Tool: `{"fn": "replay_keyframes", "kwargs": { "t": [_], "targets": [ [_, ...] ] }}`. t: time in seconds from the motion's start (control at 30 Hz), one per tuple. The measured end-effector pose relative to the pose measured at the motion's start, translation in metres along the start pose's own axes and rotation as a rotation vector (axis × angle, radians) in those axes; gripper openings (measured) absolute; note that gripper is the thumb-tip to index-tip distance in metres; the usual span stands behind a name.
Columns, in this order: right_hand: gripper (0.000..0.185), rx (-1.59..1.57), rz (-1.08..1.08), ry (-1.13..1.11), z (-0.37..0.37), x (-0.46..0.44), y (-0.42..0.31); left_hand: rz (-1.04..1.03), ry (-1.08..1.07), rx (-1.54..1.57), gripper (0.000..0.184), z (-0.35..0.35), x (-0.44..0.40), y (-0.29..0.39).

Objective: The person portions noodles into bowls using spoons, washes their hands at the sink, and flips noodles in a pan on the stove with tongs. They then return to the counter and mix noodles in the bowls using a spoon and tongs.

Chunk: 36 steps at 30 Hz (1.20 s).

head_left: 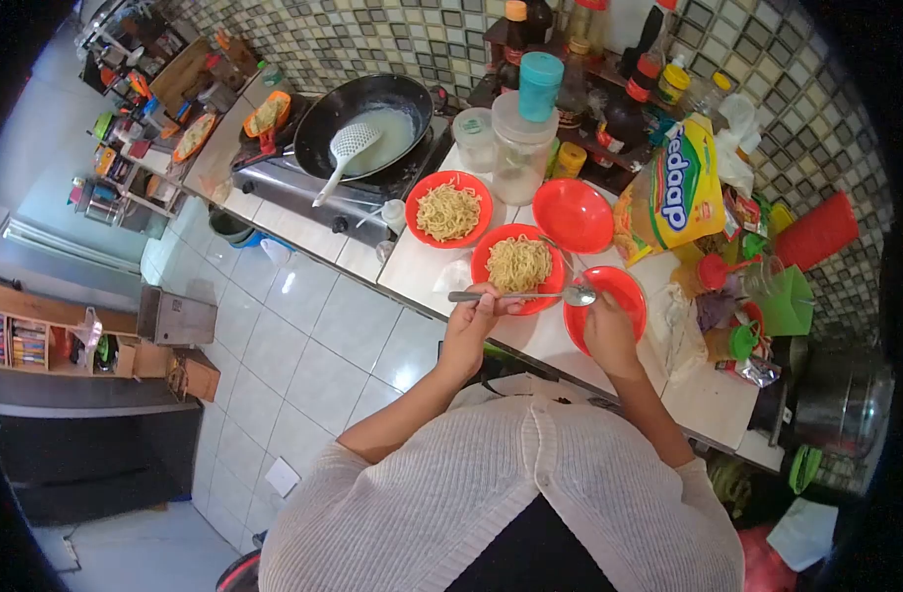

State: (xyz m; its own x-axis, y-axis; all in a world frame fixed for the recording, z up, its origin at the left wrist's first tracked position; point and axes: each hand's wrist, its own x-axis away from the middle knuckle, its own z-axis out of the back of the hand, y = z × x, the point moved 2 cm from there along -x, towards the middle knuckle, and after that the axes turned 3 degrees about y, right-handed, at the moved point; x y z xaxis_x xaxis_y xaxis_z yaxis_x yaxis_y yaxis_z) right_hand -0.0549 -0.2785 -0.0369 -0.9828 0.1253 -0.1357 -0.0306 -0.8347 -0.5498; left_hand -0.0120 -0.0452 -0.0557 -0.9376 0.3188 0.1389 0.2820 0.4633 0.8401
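My left hand (471, 326) is closed around the handle of a metal spoon (520, 295), held level over the near edge of a red plate of noodles (518, 264). The spoon's bowl end points right, towards my right hand (610, 333). That hand is closed above another red plate (629, 291), its fingertips close to the spoon's bowl. A thin metal utensil (560, 249) shows beyond the fingertips; whether my right hand grips it is hard to make out. Farther left is a second red plate of noodles (446, 209). A bare red plate (574, 215) lies behind.
A black wok (318, 109) with cloudy liquid and a white slotted spatula (349, 148) sits on the stove (303, 202). Plastic jars (522, 148), sauce bottles and a yellow noodle pack (683, 187) crowd the back. A green container (789, 311) stands at right.
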Motion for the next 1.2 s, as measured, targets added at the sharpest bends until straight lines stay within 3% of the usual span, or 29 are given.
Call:
{"fn": "replay_keyframes", "kwargs": {
  "t": [0.1,0.27,0.43,0.5,0.53,0.6,0.7,0.77,0.97,1.13,1.2],
  "targets": [
    [0.051,0.173,0.055,0.015,-0.018,-0.003,-0.003,0.034,-0.004,0.007,0.024,0.013,0.001,0.018],
    [0.056,0.203,-0.125,-0.153,-0.029,0.013,-0.039,0.015,0.015,-0.039,0.022,0.046,-0.022,0.07],
    [0.056,0.145,-0.161,-0.012,-0.034,0.006,-0.057,-0.063,0.09,-0.061,0.022,0.075,-0.06,0.113],
    [0.056,0.168,-0.213,0.005,-0.042,0.007,-0.063,-0.055,0.029,-0.092,0.023,0.084,-0.073,0.129],
    [0.058,0.16,-0.13,0.076,-0.051,0.01,-0.061,-0.063,-0.021,-0.124,0.025,0.089,-0.078,0.135],
    [0.059,0.157,-0.061,0.158,-0.054,0.017,-0.063,-0.047,-0.046,-0.15,0.025,0.098,-0.087,0.14],
    [0.061,0.17,-0.141,0.136,-0.052,0.034,-0.069,-0.031,-0.082,-0.218,0.022,0.106,-0.1,0.137],
    [0.063,0.102,-0.232,0.235,-0.056,0.049,-0.073,0.023,-0.117,-0.272,0.023,0.111,-0.108,0.129],
    [0.069,0.007,-0.486,0.214,-0.112,0.059,-0.104,0.06,-0.23,-0.312,0.025,0.111,-0.129,0.118],
    [0.073,-0.006,-0.538,0.284,-0.111,0.057,-0.117,0.056,-0.22,-0.287,0.022,0.107,-0.147,0.128],
    [0.068,-0.027,-0.603,0.208,-0.123,0.058,-0.119,0.056,-0.245,-0.281,0.022,0.103,-0.152,0.131]
  ]
}}
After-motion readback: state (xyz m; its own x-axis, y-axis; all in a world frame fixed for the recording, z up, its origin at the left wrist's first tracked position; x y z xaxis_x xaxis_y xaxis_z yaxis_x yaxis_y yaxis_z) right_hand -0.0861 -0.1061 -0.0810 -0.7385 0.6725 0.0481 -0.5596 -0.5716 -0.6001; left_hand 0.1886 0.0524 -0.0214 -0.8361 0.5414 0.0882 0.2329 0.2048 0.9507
